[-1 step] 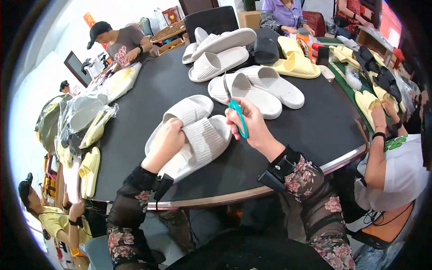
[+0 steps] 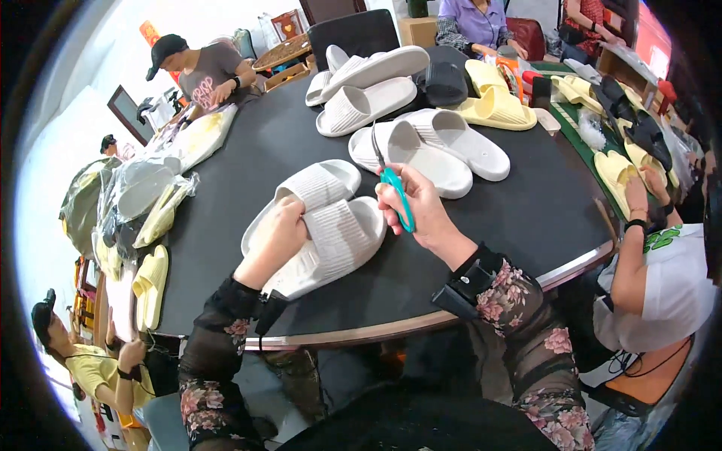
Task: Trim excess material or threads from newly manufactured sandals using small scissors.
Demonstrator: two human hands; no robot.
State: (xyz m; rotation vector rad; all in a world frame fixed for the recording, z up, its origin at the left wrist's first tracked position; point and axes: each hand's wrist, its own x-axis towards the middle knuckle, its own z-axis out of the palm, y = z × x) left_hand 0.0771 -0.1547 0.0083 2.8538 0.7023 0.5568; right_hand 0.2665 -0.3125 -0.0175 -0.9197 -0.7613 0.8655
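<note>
White slipper pair (image 2: 342,237): side by side, soles down, on the dark table (image 2: 519,222), near its front edge. Taken as the landmark below.

Left hand (image 2: 280,237): over the white slipper pair, fingers curled closed at the straps' inner edges; cannot tell whether one slipper or both are gripped.

Right hand (image 2: 417,207): just right of the landmark, fingers wrapped around the teal handles of the scissors (image 2: 397,192). Blades point away from the wearer; contact with anything behind them cannot be judged.

Beyond and right of the landmark: pale grey slippers (image 2: 430,164). Farther beyond: piled light slippers (image 2: 368,83), a black slipper (image 2: 445,84), yellow slippers (image 2: 500,109).

Left of the landmark: one upright-looking yellow slipper (image 2: 152,286); past it, plastic-wrapped slippers (image 2: 143,188).

Far right of the landmark: a co-worker in white (image 2: 665,274), hands at another yellow slipper (image 2: 613,177).
</note>
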